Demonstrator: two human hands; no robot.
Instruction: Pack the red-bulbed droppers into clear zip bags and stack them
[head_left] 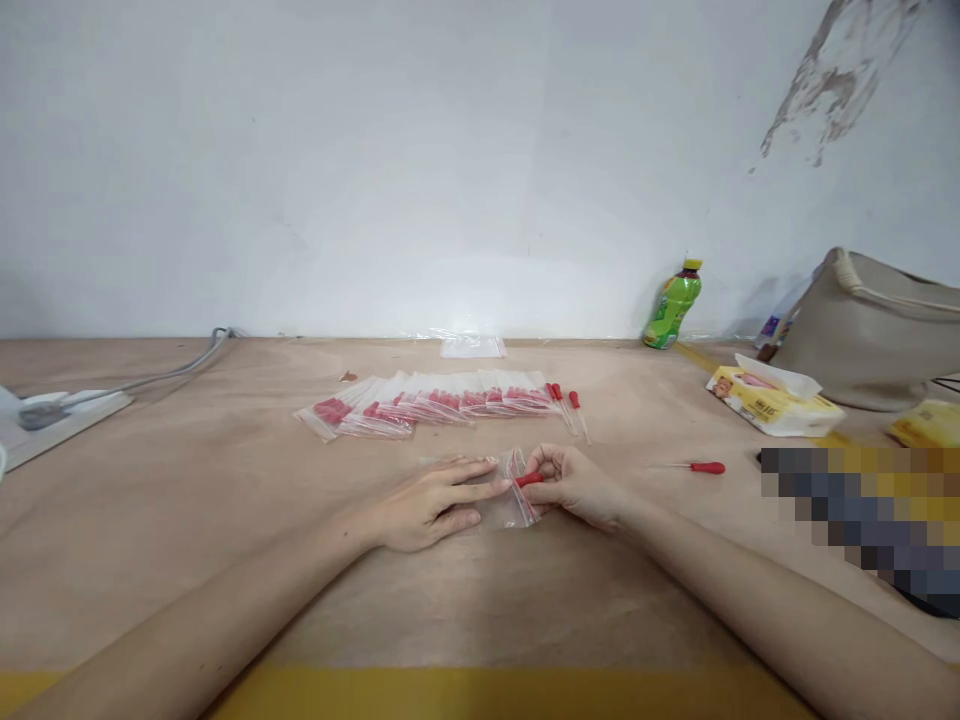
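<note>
A clear zip bag [501, 515] with a red line along its mouth lies on the table in front of me. My left hand [431, 508] rests flat on its left part, fingers stretched out, the index fingertip near the mouth. At that mouth, the fingers of my right hand [574, 487] close around a dropper with a red rubber bulb [529, 480]. The dropper points left; its tube is hard to make out within the bag and behind my fingertip. To the right lies another red-bulbed dropper [706, 468], its thin tube pointing left.
Beyond my hands, a row of overlapping zip bags [442, 398] holds red-bulbed droppers. Several loose droppers [575, 400] lie at its right end. Further back is a stack of bags [472, 347]. Around stand a green bottle [675, 305], tissue pack [776, 397], grey bag [877, 330] and cable [180, 371].
</note>
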